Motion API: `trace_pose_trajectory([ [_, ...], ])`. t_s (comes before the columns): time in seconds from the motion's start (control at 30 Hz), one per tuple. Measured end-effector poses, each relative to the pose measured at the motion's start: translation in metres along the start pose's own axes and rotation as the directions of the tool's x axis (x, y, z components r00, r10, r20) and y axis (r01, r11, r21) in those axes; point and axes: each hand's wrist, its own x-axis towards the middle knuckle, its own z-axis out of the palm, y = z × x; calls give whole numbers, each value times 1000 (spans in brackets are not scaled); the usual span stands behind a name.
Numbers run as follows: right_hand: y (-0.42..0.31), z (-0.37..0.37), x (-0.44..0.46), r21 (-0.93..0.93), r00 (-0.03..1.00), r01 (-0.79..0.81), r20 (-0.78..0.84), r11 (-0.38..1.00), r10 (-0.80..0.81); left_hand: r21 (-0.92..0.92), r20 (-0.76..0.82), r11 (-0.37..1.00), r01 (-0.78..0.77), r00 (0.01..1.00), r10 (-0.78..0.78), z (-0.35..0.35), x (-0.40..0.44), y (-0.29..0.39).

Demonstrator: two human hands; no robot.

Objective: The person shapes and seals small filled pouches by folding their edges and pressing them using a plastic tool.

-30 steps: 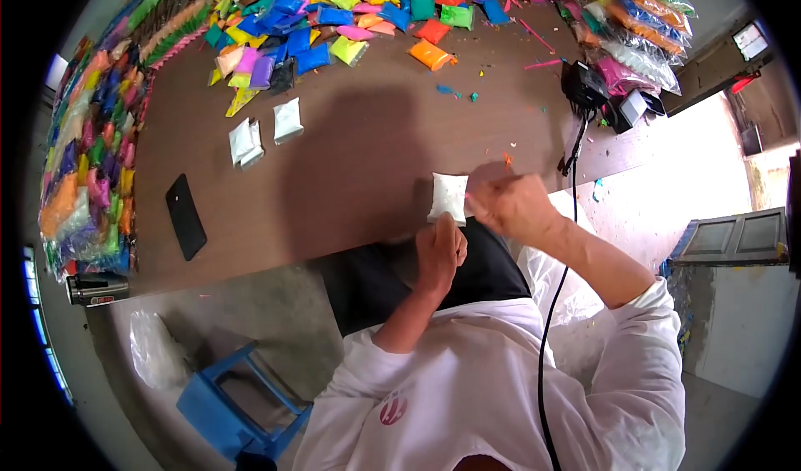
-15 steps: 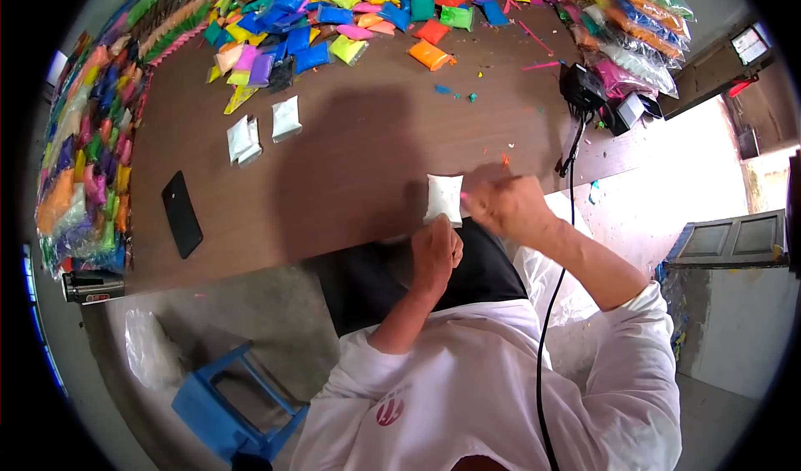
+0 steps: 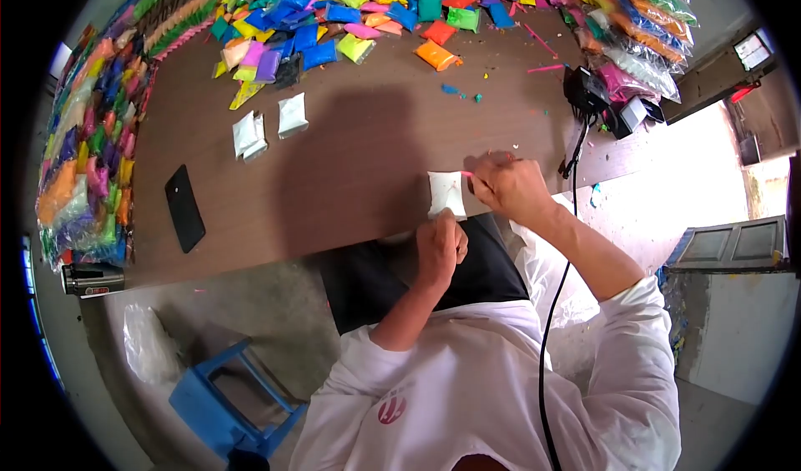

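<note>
A white packet (image 3: 445,194) lies at the table's front edge. My left hand (image 3: 441,246) is closed on the packet's lower edge, thumb on top. Just right of the packet, my right hand (image 3: 511,189) is closed round a thin pink stick (image 3: 467,174), whose tip reaches the packet's upper right corner. Most of the stick is hidden by the fingers. Further left on the table are a white packet (image 3: 292,115) and a small group of overlapping white packets (image 3: 249,136).
A black phone (image 3: 184,208) lies at the left. Colourful packets (image 3: 319,54) are heaped at the back, with bagged packets (image 3: 98,150) along the left side. A black device (image 3: 586,90) with a cable stands at the right. A blue stool (image 3: 209,396) is below the table.
My right hand has shifted slightly and blurs less, and more of the pink stick shows. My left hand still holds the packet. The whole view has moved a little.
</note>
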Motion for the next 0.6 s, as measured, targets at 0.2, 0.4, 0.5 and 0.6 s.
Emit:
trace_pose_trajectory([
  [0.2, -11, 6, -4, 71, 994, 111, 19, 991, -112, 40, -38, 997, 70, 997, -69, 7, -5, 7],
  [0.4, -10, 6, 13, 352, 995, 75, -87, 933, -47, 95, -30, 989, 112, 993, -110, 5, -5, 15],
  [0.5, -10, 12, 11, 506, 1000, -6, 5, 862, 4, 48, 62, 996, 81, 995, -84, -4, -5, 12],
  [0.6, -24, 7, 9, 533, 991, -130, 68, 836, 111, 32, 101, 996, 78, 992, -81, -7, -6, 10],
])
